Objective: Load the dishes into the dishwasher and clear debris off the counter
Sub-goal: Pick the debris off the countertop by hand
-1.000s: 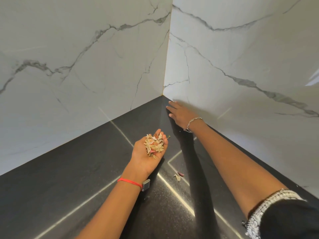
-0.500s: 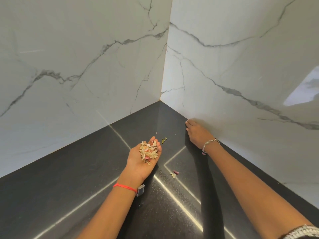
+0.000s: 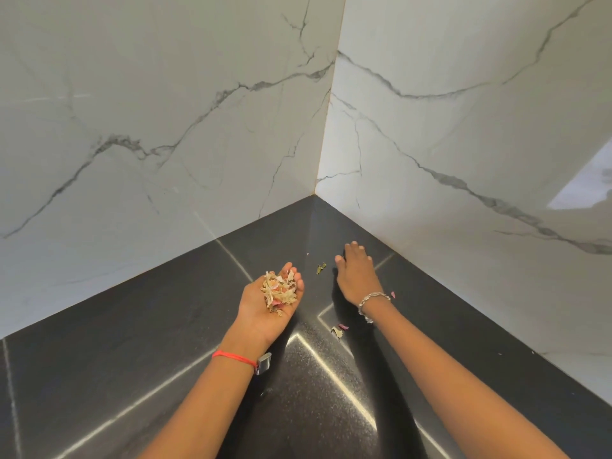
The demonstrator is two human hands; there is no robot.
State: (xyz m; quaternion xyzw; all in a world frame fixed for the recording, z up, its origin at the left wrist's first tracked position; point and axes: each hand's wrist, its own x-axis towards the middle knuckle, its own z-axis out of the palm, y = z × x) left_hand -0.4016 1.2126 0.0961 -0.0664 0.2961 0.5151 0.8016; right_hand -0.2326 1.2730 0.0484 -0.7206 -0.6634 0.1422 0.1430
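My left hand (image 3: 270,309) is palm up and cupped, and in the hollow sits a heap of peelings (image 3: 280,291). They are dry, papery shreds, mostly cream and tan with a few pink flecks, curled and ragged at the edges. My fingers bend up slightly around the heap but do not close over it, so it simply lies in the palm, above the counter (image 3: 116,342). My right hand (image 3: 356,276) is palm down near the corner, fingers flat and a little spread, tips touching the stone and gripping nothing.

More bits lie loose on the counter. There's a crumpled green scrap (image 3: 320,268) between my two hands, just beside my right thumb. A pale shred (image 3: 337,331) with a pink sliver against it lies nearer me, beside my right wrist. On the far side of that wrist is a tiny pink fleck (image 3: 393,294).

The counter is black polished stone, finely speckled, with thin bright lines of reflected light across it. Two glossy white marble wall panels (image 3: 165,111) with grey veins meet at the corner. A red thread (image 3: 233,356) circles my left wrist with a small metal clasp (image 3: 264,363) beside it, and a silver chain bracelet (image 3: 372,301) circles my right.
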